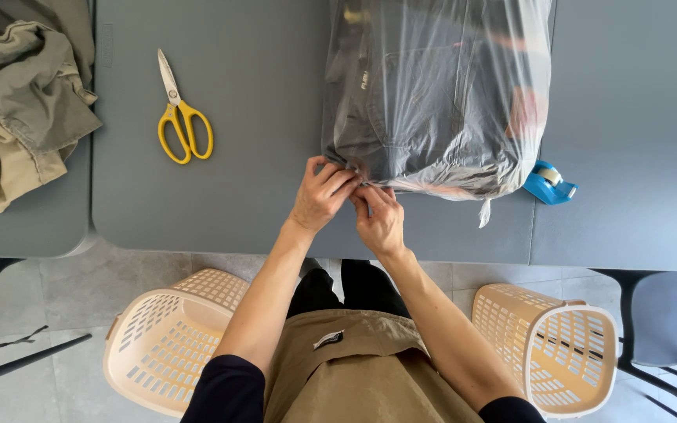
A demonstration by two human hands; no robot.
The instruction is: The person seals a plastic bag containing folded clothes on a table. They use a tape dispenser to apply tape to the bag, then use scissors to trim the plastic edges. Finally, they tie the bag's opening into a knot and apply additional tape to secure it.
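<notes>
A clear plastic bag (pixel 440 86) holding folded dark clothes lies on the grey table (pixel 260 204) in front of me. My left hand (pixel 320 193) and my right hand (pixel 378 217) meet at the bag's near left edge, both pinching the plastic there. A blue tape dispenser (pixel 548 183) sits just right of the bag's near corner. Yellow-handled scissors (pixel 180 113) lie on the table to the left, well away from my hands.
A heap of olive and tan clothes (pixel 21 94) sits on the adjoining table at far left. Two beige plastic laundry baskets (pixel 166 337) (pixel 558 345) stand on the tiled floor on either side of my legs. Dark chair parts (pixel 675 329) show at the right.
</notes>
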